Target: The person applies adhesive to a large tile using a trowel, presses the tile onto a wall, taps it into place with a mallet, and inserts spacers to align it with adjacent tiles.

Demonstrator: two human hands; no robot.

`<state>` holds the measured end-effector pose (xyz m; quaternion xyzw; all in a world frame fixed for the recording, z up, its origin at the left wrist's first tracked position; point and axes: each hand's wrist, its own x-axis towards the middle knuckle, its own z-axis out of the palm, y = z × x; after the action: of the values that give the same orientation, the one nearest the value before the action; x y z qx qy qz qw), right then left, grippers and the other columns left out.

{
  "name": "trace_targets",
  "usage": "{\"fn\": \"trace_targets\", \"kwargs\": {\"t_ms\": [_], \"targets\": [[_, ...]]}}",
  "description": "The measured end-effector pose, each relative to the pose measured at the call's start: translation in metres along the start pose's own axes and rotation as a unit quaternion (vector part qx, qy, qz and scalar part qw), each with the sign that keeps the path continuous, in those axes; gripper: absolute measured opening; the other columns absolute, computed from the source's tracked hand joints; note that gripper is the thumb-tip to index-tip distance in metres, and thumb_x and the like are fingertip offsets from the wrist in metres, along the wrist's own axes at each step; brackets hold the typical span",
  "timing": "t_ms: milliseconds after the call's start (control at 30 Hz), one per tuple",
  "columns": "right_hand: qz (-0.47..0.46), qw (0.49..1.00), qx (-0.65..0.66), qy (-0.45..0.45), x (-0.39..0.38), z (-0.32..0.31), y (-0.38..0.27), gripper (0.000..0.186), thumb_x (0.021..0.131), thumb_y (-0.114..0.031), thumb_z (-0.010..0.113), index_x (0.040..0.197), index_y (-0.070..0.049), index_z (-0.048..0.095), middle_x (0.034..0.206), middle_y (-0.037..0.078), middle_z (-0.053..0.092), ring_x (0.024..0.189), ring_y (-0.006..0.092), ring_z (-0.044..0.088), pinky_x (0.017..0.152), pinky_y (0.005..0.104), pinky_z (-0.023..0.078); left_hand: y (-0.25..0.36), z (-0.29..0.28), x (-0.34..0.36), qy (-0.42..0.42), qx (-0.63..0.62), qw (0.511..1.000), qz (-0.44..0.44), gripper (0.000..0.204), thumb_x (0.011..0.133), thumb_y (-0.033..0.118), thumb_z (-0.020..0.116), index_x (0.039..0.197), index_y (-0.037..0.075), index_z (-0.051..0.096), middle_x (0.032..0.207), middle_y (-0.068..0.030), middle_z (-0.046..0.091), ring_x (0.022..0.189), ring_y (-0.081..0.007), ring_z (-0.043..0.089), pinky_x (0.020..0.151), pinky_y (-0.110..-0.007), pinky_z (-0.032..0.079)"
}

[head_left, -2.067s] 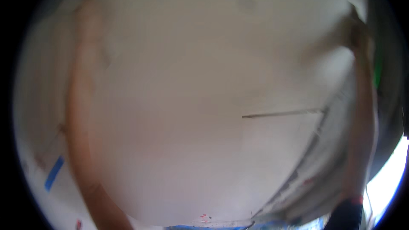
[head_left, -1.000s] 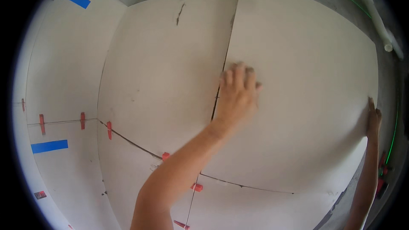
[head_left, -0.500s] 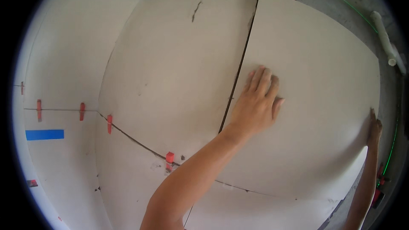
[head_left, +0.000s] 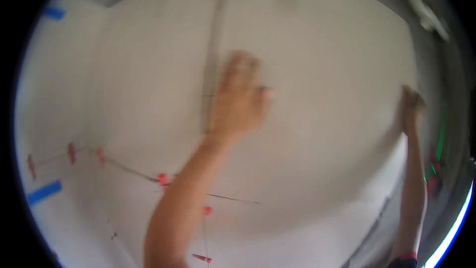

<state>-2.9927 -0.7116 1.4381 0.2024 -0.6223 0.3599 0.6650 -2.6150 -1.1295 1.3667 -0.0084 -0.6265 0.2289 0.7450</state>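
A large pale tile (head_left: pixel 327 94) covers the middle and right of the wall, with both my hands on it. My left hand (head_left: pixel 239 97) reaches up over its face near the left edge, fingers stretched out though smeared by motion. At the far right, my right hand (head_left: pixel 412 109) grips the tile's side edge; its fingertips are partly hidden. A dark upright gap (head_left: pixel 212 64) parts this tile from a second pale tile (head_left: pixel 153 69) on the left.
Red wedges (head_left: pixel 162 179) sit along the lower seam; another red wedge (head_left: pixel 202 258) lies lower down. Blue tape (head_left: pixel 44 192) sticks to the left wall. A white pipe (head_left: pixel 421 7) and a green light line (head_left: pixel 441 134) are at right, near a blurred red-and-dark object (head_left: pixel 433 183).
The whole view has shifted and blurred. The gap between the tiles looks wider. Both hands stay on the large tile, and more red wedges show below my left forearm.
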Motion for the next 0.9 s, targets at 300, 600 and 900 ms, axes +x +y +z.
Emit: {"fn": "trace_targets", "kwargs": {"t_ms": [300,600,900], "targets": [[0.213,0.942,0.257,-0.038,-0.029,-0.018,-0.106,0.109,0.065,-0.071,0.074,0.126,0.016,0.051,0.120,0.031,0.061,0.110,0.0380,0.062,0.098,0.0429,0.048,-0.049,-0.008,0.003,-0.021,0.141,0.986,0.083,0.053,0.103,0.039,0.045,0.142,0.003,0.045,0.147,-0.0170,0.043,0.138,-0.0342,0.039,0.112,-0.046,0.034],[0.187,0.945,0.268,0.023,-0.029,-0.015,-0.099,0.092,0.076,-0.064,0.072,0.118,0.017,0.057,0.110,0.031,0.065,0.108,0.0370,0.063,0.093,0.0433,0.047,0.119,-0.003,-0.112,-0.101,0.025,0.993,0.062,0.085,0.097,0.059,0.043,0.152,-0.001,0.021,0.158,-0.0246,0.019,0.145,-0.0432,0.021,0.116,-0.056,0.023],[0.113,0.939,0.303,-0.115,-0.026,-0.034,-0.100,0.083,0.077,-0.064,0.071,0.103,0.014,0.064,0.099,0.031,0.067,0.101,0.0366,0.066,0.088,0.0445,0.050,0.138,-0.005,-0.125,-0.208,0.072,0.974,0.053,0.129,0.070,0.088,0.050,0.153,-0.003,0.011,0.159,-0.0248,0.012,0.148,-0.0408,0.010,0.119,-0.056,0.013]]}}
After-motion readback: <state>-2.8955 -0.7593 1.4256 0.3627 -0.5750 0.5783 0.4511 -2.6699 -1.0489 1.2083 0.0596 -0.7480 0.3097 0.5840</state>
